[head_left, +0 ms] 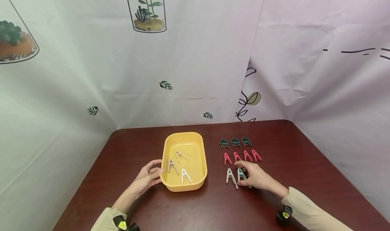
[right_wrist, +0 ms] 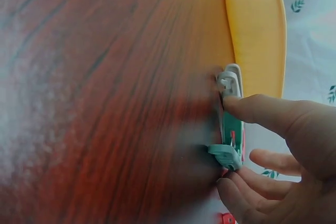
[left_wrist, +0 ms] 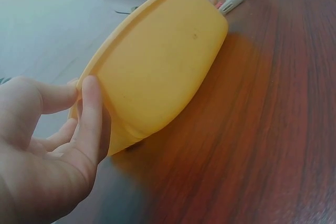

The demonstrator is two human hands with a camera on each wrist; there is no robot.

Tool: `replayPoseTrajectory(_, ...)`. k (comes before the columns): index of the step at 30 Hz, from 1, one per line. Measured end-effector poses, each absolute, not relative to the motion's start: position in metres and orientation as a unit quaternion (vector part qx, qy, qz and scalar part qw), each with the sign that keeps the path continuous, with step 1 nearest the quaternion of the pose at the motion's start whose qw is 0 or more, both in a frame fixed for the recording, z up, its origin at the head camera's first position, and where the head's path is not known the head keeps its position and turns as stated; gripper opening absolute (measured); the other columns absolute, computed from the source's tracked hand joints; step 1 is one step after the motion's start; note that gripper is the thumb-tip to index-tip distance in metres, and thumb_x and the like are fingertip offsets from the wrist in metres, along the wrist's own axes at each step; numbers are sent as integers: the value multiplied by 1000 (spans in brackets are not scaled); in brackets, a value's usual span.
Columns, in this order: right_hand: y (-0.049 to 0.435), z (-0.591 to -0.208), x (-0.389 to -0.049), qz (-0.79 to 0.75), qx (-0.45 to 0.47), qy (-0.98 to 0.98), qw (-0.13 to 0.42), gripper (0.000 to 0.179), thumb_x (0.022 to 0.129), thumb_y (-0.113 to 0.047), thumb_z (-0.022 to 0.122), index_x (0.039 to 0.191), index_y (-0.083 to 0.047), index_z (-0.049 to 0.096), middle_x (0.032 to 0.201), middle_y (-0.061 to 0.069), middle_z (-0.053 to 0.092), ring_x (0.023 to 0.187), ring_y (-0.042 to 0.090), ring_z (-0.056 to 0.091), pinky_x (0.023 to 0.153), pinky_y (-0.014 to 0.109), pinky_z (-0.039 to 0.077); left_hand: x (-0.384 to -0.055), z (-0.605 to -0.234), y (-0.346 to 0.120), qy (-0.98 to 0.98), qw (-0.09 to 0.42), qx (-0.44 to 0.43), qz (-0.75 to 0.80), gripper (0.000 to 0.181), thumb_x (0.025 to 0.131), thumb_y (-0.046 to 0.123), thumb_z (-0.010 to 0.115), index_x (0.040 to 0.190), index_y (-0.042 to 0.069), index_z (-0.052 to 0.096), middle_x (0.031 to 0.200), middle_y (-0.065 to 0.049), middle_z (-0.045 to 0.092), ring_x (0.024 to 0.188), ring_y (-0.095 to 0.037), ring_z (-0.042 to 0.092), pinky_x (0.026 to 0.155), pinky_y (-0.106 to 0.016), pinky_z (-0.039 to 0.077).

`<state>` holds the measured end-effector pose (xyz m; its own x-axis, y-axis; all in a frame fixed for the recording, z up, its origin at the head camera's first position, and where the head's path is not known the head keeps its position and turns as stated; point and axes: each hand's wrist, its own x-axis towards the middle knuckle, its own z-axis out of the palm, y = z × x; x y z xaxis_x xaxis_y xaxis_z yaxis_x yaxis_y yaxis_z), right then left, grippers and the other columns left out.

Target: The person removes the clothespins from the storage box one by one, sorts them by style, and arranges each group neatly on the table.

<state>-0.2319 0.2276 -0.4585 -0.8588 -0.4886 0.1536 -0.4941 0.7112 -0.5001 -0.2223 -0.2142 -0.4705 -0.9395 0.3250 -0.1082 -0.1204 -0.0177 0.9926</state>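
while head view shows three clips (head_left: 184, 172) in yellow basin (head_left: 195, 153), left wrist only outer wall (left_wrist: 157, 66), left hand (head_left: 147, 178) pinching rim (left_wrist: 132, 23), right hand (head_left: 257, 175) half-closed round teal clip (head_left: 240, 173) on table (head_left: 219, 207) right of basin, narrow end pointing away, long axis roughly fore-and-aft

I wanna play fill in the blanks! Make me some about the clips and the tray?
The color of the tray is ____.
Inside the tray lie ____ clips.
The row of red clips has ____ in it.
The person's ____ hand holds the tray.

Missing words: yellow; three; four; left.
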Motion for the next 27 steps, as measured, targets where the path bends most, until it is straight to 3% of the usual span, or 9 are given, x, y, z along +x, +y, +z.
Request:
replayPoseTrajectory(8,227,-453,-234,277,272,-922,7,61,72,-24,84,123,-2,58,112,12,67,91,23,65,71,30,55,-222,-470,-214,681,156,77,711,60,96,16,61,142,-1,27,100,2,63,88,-8,65,77,-22,57)
replayPoseTrajectory(19,219,-443,-235,280,297,-910,67,42,84,-16,73,119,1,61,106,15,67,94,31,66,74,39,58,-222,-471,-215,683,155,74,710,60,96,16,61,143,-1,27,101,2,62,88,-8,65,77,-22,57)
replayPoseTrajectory(24,208,-442,-237,285,311,-900,111,34,83,-9,72,115,-2,64,103,12,69,88,25,68,73,38,57,-221,-471,-215,685,155,74,708,60,96,16,61,143,-1,27,101,2,63,88,-7,65,77,-22,57)
replayPoseTrajectory(27,201,-438,-237,286,312,-898,120,29,85,-8,70,113,-6,66,102,8,70,80,19,64,70,30,52,-221,-470,-215,685,155,77,708,61,96,17,61,143,-1,26,101,2,63,88,-7,65,77,-21,56)
